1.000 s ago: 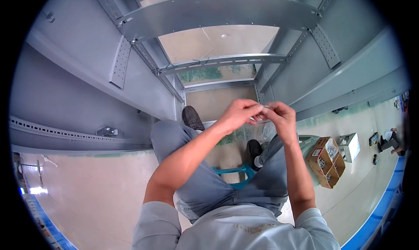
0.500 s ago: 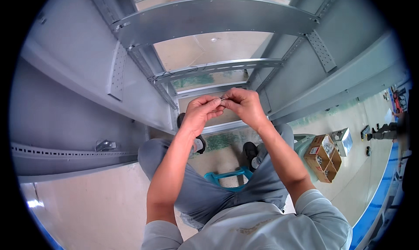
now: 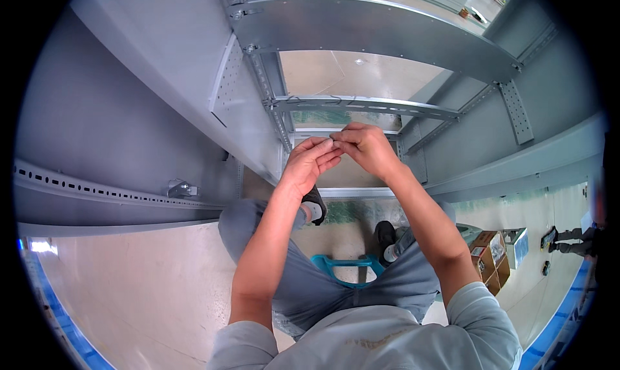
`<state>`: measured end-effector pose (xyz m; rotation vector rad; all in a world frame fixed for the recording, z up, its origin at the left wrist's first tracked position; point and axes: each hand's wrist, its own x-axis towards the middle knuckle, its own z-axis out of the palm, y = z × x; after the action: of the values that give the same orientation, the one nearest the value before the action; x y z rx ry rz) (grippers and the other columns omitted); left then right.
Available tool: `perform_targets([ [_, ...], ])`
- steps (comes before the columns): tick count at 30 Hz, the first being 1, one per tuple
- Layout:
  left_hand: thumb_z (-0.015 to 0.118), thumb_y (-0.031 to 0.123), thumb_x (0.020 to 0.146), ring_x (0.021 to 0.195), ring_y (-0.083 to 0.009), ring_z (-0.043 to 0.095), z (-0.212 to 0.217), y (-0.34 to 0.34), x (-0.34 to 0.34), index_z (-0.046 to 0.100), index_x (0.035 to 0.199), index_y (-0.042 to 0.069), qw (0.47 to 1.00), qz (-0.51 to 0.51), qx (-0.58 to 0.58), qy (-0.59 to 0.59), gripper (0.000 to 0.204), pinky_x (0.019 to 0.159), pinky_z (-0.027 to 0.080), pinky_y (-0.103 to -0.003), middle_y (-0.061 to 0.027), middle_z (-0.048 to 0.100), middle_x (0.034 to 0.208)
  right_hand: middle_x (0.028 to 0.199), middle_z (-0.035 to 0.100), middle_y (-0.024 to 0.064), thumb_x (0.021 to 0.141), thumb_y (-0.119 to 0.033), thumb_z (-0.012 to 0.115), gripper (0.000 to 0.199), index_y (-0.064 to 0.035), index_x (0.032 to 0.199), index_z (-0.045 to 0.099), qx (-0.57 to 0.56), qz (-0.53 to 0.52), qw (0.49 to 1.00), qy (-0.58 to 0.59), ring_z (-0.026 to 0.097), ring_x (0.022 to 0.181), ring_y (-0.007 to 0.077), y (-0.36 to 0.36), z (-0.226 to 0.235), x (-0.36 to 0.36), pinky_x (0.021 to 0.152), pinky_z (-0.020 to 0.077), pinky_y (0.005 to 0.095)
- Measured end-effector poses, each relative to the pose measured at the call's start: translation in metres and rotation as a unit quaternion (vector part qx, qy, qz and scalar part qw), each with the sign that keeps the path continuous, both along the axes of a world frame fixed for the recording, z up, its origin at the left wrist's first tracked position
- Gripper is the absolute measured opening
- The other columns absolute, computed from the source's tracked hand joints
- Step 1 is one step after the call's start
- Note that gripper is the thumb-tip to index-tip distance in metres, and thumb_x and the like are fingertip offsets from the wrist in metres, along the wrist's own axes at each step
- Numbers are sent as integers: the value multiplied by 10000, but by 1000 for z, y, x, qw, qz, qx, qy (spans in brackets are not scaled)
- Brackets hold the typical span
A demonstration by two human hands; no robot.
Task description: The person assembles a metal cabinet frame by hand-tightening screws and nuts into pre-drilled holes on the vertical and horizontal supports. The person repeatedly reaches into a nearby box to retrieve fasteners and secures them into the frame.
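In front of the grey metal cabinet frame [image 3: 374, 31], both of my hands meet at the fingertips. Thumb and finger of my left hand [image 3: 309, 164] are pinched together, the other fingers loosely curled. Touching them from the right, my right hand [image 3: 369, 149] pinches as well. A tiny piece sits between the fingertips, too small and covered to name. Beyond the hands runs a slotted metal crossbar [image 3: 368, 105], lower than the wide flat plate at the top of the frame.
A grey door panel [image 3: 116, 112] with a slotted strip [image 3: 90, 190] stands open on the left. Between my legs is a turquoise plastic stool [image 3: 321, 264]. A divided cardboard box [image 3: 496, 270] lies on the floor at right. Another person's legs [image 3: 571, 241] show at far right.
My view has turned, so the cabinet sits further right in it. The hands stay together at the fingertips; the left fingers look slightly more spread.
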<state>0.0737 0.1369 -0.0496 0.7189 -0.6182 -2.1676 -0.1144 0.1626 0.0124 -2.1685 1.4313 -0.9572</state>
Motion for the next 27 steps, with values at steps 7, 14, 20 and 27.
perform_targets([
  [7, 660, 107, 956, 1054, -231, 677, -42, -37, 10, 591, 1065, 20, 978, 197, 65, 16, 156, 983, 543, -372, -123, 689, 1081, 925, 697, 160, 824, -168, 713, 277, -58, 1077, 739, -3, 32, 997, 72, 665, 880, 361, -83, -30, 25, 776, 528, 429],
  [14, 723, 18, 886, 913, -230, 704, -96, -101, -16, 574, 1025, 17, 830, 530, 174, 17, 203, 815, 604, -317, -127, 678, 990, 1043, 718, 193, 878, -426, 678, 449, -36, 1091, 738, 135, 21, 989, 53, 668, 989, 373, -204, -47, 66, 883, 512, 438],
  [20, 711, 19, 894, 871, -205, 690, -85, -136, -19, 586, 1016, 29, 759, 624, 184, 26, 175, 782, 582, -297, -105, 677, 968, 1022, 721, 221, 867, -571, 669, 592, -20, 1066, 748, 257, 74, 960, 89, 676, 998, 368, -235, -75, 100, 891, 508, 426],
  [27, 708, 9, 897, 924, -191, 656, -91, -139, -26, 611, 1030, 3, 757, 641, 127, 9, 165, 814, 562, -295, -96, 656, 1031, 963, 725, 225, 841, -589, 690, 614, 3, 987, 765, 285, 69, 954, 70, 687, 936, 359, -243, -88, 97, 860, 512, 414],
])
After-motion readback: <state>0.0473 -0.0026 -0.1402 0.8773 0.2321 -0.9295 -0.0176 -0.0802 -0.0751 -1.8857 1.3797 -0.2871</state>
